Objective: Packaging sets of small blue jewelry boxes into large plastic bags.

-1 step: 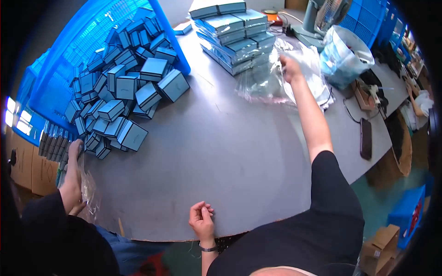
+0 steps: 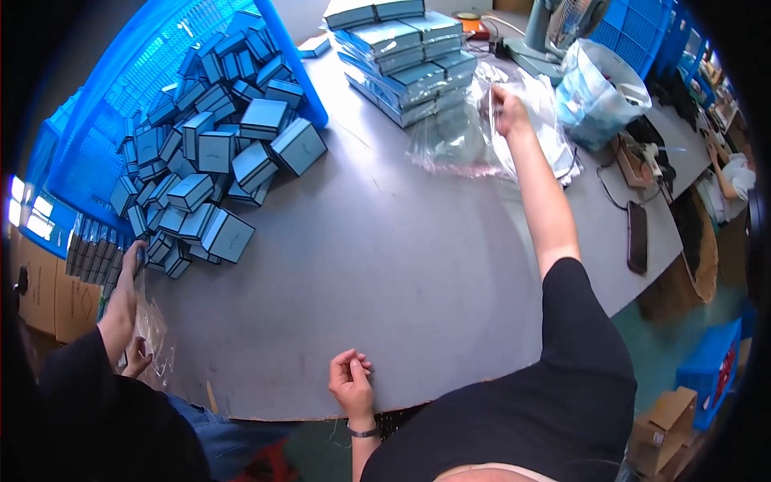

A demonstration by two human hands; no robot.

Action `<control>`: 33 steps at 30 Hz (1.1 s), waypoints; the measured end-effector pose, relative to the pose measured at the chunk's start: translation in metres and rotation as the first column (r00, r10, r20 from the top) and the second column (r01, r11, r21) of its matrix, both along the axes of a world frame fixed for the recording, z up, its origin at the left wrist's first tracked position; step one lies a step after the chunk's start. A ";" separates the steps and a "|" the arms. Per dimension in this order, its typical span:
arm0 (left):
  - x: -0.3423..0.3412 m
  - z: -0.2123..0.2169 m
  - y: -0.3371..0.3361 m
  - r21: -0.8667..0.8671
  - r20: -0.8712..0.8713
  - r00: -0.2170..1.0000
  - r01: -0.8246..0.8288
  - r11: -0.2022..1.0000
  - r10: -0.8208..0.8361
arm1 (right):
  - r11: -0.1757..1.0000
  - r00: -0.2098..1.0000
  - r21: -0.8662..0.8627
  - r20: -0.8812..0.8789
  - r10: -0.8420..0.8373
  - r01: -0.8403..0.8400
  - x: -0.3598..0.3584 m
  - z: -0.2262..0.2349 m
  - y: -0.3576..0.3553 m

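My right hand (image 2: 509,112) reaches to the far side of the table and pinches the edge of a clear plastic bag (image 2: 450,145). The bag lies in a loose, shiny pile with white plastic sheeting (image 2: 540,120). Just left of that pile rise stacked light-blue boxes with dark edges (image 2: 401,68), some wrapped in clear film. At the table's near edge rests my left hand (image 2: 351,386), its fingers curled in with nothing visible in them. A heap of similar small boxes (image 2: 215,153) spills from a tilted blue crate (image 2: 301,64) at the left.
A co-worker's hand (image 2: 135,255) is beside the heap, near wrapped boxes (image 2: 95,251) and a clear bag (image 2: 152,329). On the right are a phone (image 2: 637,237), a plastic-lined bin (image 2: 598,96), a fan (image 2: 554,36) and a cable (image 2: 604,181).
The whole view has shifted slightly. My right hand still grips the plastic bag, and the co-worker's lower hand has changed its pose. My left hand stays put.
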State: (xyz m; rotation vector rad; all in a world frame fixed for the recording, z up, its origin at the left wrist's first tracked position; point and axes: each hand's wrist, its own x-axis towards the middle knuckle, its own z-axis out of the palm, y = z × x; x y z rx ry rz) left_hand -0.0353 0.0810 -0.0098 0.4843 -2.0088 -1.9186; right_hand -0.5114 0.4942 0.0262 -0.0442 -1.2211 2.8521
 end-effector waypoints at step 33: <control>0.038 -0.020 -0.078 -0.206 -0.050 0.864 -0.501 0.841 0.502 | -0.283 0.876 0.940 0.293 0.383 -0.190 0.080 0.006 -0.264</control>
